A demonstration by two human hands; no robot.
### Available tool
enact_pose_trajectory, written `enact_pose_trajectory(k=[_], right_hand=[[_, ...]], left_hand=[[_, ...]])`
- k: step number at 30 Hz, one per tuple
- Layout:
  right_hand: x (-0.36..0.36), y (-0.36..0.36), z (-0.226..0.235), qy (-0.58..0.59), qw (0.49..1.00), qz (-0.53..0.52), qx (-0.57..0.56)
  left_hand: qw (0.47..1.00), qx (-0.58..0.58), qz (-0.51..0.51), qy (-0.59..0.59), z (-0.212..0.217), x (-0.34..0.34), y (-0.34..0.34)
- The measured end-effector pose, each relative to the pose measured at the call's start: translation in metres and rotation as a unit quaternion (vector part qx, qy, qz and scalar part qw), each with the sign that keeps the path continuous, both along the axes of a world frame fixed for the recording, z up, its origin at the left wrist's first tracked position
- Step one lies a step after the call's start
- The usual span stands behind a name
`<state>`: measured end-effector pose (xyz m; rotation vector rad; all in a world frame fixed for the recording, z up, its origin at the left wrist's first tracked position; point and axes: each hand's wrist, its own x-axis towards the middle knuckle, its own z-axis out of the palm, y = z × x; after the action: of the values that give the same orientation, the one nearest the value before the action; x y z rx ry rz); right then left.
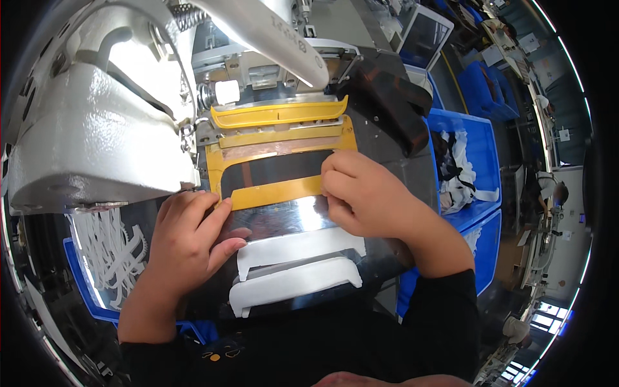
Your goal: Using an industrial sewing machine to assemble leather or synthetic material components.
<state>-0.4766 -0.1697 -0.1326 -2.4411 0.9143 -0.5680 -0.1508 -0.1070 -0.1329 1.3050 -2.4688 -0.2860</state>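
A flat yellow template (pixel 277 193) with a dark opening lies on the machine's metal bed. My left hand (pixel 184 235) rests at its lower left corner, fingers stretched out and fingertips touching the yellow edge, thumb apart. At the lower bar's right end, my right hand (pixel 364 193) is closed, its fingers curled against the yellow edge; the fingertips are partly hidden. Above the opening sits a yellow curved clamp bar (pixel 277 116). Nearer to me lie two white collar-shaped fabric pieces, the upper one (pixel 296 250) and the lower one (pixel 296 284), apart from both hands.
A large white sewing machine head (pixel 97 129) stands at the left, with a white arm (pixel 271 39) slanting overhead. Blue bins hold white strips (pixel 106 251) at left and dark and white cloth (pixel 459 168) at right. A dark machine part (pixel 387 97) borders the bed, below a screen (pixel 424 37).
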Motion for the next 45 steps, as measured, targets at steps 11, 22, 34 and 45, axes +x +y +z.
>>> enact_pose_trajectory(k=[11, 22, 34, 45], right_hand=[[0.008, -0.007, 0.002, -0.024, 0.998, -0.052, 0.007], [0.002, -0.02, 0.009, -0.002, 0.953, -0.232, 0.196], [0.001, -0.016, 0.001, 0.088, 0.977, -0.194, 0.014], [0.001, -0.02, -0.004, 0.034, 0.983, -0.174, 0.044]], left_hand=[[1.0, 0.019, -0.002, 0.003, -0.002, 0.003, 0.001], [1.0, 0.001, 0.002, 0.021, -0.003, 0.0, -0.002], [1.0, 0.015, 0.008, 0.021, -0.005, 0.001, -0.001], [1.0, 0.026, 0.003, 0.017, -0.002, 0.001, 0.0]])
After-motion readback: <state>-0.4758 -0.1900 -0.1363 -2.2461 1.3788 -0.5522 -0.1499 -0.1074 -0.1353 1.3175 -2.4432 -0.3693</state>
